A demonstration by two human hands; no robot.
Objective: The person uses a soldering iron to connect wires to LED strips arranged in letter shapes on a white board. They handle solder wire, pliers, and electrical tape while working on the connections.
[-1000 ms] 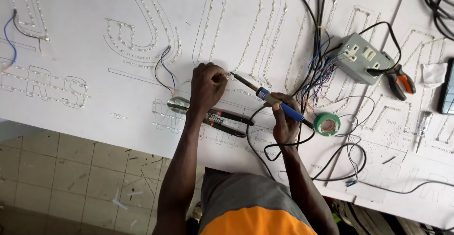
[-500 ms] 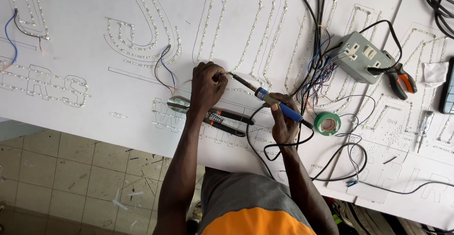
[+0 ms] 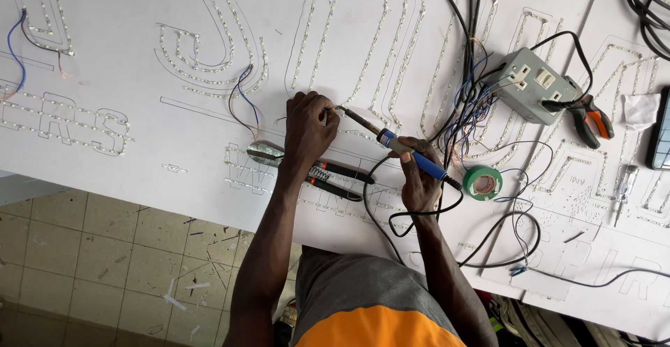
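My right hand [image 3: 417, 179] grips a blue-handled soldering iron [image 3: 398, 148], its metal tip pointing up-left onto the white sign board [image 3: 139, 144]. The tip meets the fingertips of my left hand [image 3: 309, 127], which pinches something thin, likely a wire or solder, against a row of small LED lights [image 3: 363, 54] set in letter outlines. Under my left wrist lie black-handled pliers [image 3: 338, 179] and a shiny metal piece [image 3: 265, 153]. The iron's black cord [image 3: 391, 214] loops below my right hand.
A green tape roll [image 3: 483, 182] lies right of my right hand. Further right sit a grey socket box [image 3: 534, 85] with many cables, orange-handled pliers [image 3: 592, 120], a screwdriver [image 3: 622, 186] and a phone [image 3: 659, 137]. Red and blue wires [image 3: 241, 106] stick out of the board. Tiled floor [image 3: 105, 270] shows below its edge.
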